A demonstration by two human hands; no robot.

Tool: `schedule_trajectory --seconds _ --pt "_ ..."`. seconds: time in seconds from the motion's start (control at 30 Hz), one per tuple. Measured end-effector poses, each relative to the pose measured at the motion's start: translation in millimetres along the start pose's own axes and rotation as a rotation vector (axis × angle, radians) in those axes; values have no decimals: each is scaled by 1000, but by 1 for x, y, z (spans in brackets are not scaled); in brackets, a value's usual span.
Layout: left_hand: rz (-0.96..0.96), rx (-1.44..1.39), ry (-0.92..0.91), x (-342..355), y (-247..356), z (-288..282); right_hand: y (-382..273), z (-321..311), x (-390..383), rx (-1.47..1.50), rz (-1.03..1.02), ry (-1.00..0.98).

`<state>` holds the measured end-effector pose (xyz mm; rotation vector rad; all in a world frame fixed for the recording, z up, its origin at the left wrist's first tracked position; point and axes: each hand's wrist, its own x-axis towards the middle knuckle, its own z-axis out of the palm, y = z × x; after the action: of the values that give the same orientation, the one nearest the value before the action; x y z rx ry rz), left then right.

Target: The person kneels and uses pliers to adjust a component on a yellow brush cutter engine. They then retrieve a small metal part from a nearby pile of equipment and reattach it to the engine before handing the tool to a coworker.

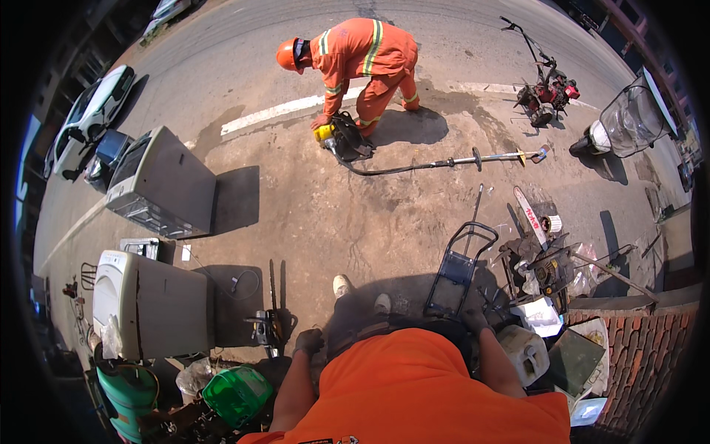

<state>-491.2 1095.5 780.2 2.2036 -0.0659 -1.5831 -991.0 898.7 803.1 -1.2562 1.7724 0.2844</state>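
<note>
My left hand (309, 341), in a dark glove, hangs beside my left hip with its fingers loosely apart and nothing in it. Nearest to it, a chainsaw (268, 325) stands on the ground with its bar pointing away from me. My right hand (475, 320), also dark-gloved, is low by my right hip; its fingers blend into the shadow. Just ahead of that hand is a black folding hand cart (452, 270). Farther off, a co-worker in orange workwear (373, 55) bends over a yellow-and-black backpack engine (342, 137), which joins a long-shaft brush cutter (473, 158).
Two old washing machines (166, 307) (164, 181) stand on the left. A green plastic basket (237, 396) lies at lower left. To the right are another chainsaw (529, 216), a jerrycan (523, 354) and a low brick wall (643, 370). A red tiller (547, 96) stands far right.
</note>
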Motion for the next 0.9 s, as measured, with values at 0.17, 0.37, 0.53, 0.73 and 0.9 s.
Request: schedule_trajectory --seconds 0.17,0.37,0.53,0.73,0.9 --pt "24 42 -3 18 -17 -2 2 1 4 -15 -27 -20" --pt "50 94 -16 26 -23 2 29 11 24 -19 -60 6" --pt "59 150 -42 28 -27 -4 31 19 24 2 -67 18" --pt "-29 40 -27 29 -18 0 45 20 29 -47 -63 43" --pt "-10 55 -16 40 -29 -4 26 14 12 -3 -33 32"
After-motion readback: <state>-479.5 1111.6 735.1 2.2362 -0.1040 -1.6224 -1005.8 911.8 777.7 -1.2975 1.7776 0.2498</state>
